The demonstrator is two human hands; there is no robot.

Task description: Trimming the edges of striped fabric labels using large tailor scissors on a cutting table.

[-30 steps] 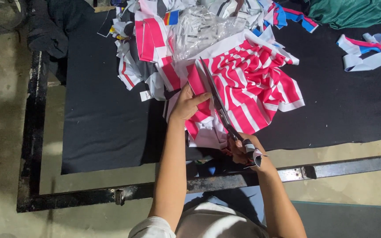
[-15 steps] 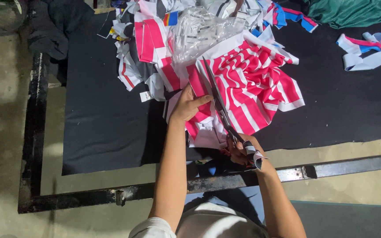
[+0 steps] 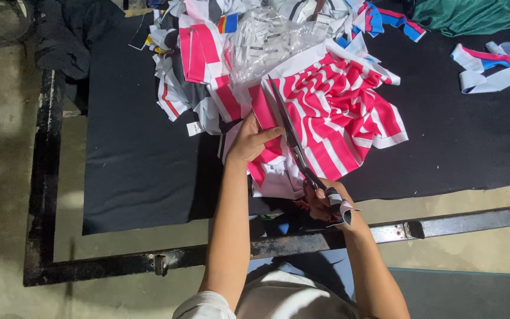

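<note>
A red and white striped cloth (image 3: 337, 112) lies bunched on the black table cover (image 3: 143, 159). My left hand (image 3: 249, 140) presses flat on the cloth's left part, thumb stretched toward the blades. My right hand (image 3: 326, 202) grips the handles of long dark scissors (image 3: 290, 139), near the table's front edge. The blades run up and to the left across the striped cloth, their tip close to a clear plastic bag (image 3: 273, 41). The scissor handles are mostly hidden by my fingers and a scrap of cloth wrapped there.
A heap of striped and coloured scraps (image 3: 196, 65) lies at the back. Blue, white and pink strips (image 3: 497, 62) and a green cloth (image 3: 467, 15) sit at the back right. A black metal frame (image 3: 48, 177) edges the table; concrete floor lies to the left.
The scissors have moved forward along the striped cloth, with their tip farther up. My left hand stays pressed on the cloth in nearly the same place.
</note>
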